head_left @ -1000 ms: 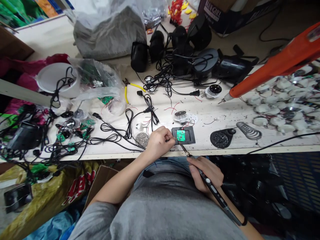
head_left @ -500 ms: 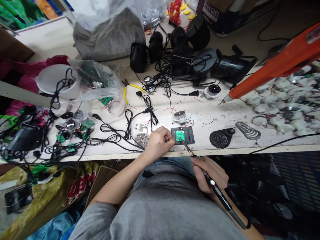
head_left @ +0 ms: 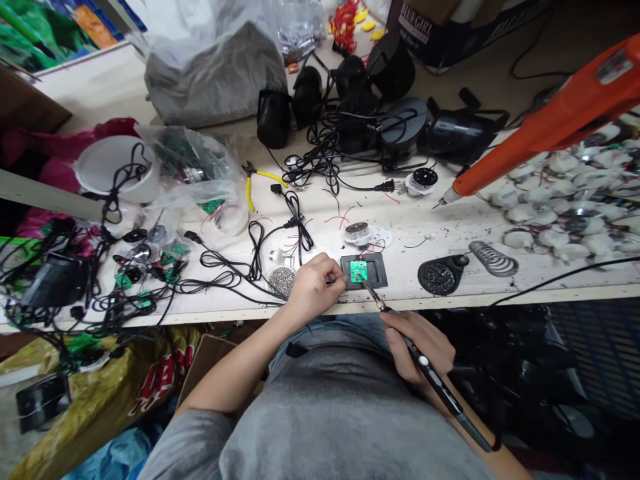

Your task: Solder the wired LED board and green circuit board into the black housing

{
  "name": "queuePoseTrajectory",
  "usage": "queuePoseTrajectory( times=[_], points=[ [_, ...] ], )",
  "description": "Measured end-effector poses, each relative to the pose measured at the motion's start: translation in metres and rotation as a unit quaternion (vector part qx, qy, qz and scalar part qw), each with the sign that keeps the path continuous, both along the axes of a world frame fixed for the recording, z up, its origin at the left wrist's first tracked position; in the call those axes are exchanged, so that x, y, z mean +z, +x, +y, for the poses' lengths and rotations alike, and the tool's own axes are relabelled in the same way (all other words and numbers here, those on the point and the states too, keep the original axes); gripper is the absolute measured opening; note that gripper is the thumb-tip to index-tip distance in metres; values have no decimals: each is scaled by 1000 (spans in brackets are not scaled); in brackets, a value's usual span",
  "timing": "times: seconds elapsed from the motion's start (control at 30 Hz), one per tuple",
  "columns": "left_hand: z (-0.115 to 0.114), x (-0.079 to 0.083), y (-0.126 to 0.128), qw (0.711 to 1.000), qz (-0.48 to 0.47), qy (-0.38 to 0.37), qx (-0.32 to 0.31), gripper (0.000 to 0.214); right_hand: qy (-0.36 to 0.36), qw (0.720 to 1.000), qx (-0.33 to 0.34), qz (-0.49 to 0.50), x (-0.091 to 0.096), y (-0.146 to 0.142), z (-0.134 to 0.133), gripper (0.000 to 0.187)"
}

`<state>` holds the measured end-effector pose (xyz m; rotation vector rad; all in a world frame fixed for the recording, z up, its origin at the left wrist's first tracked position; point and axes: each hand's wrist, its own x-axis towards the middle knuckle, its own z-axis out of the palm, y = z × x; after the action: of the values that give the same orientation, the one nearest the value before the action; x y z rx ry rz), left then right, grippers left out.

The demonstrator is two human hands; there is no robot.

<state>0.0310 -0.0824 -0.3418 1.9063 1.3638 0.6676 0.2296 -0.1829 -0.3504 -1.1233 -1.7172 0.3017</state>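
Observation:
My right hand (head_left: 420,347) is closed around a soldering iron (head_left: 439,383). The iron's tip meets or nearly meets a small green circuit board (head_left: 359,271). That board lies in a black rectangular tray (head_left: 380,270) near the bench's front edge. At the tray's left side, my left hand (head_left: 316,285) is pinched, and what its fingertips hold is too small to make out. Thin red wires run from the board towards a round white part with a dark top (head_left: 357,232) just behind it. A dish of metallic wool or beads (head_left: 281,281) sits left of my left hand.
An iron stand with a coil (head_left: 493,259) and black base (head_left: 440,276) lies to the right. Behind are yellow-handled cutters (head_left: 250,190), tangled black cables (head_left: 320,157) and black lamp housings (head_left: 274,117). An orange power tool (head_left: 540,127) reaches in above many white parts (head_left: 565,220).
The view has shifted slightly, so the bench items sit a little further left. Both hands and the soldering iron keep nearly the same pose at the board.

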Motion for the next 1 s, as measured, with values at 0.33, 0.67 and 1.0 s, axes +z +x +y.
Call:
queuePoseTrajectory(
  times=[0.33,0.67,1.0],
  points=[
    [-1,1,-3,999,-17,14,-23,19,-12,1000,7,5,-5,0,-1,37],
    [3,5,-2,1000,16,-10,-23,21,-17,999,31,7,-2,-3,3,31],
    [5,5,-1,999,22,-29,-13,20,-33,999,35,2,-4,-3,2,34]
  ],
)
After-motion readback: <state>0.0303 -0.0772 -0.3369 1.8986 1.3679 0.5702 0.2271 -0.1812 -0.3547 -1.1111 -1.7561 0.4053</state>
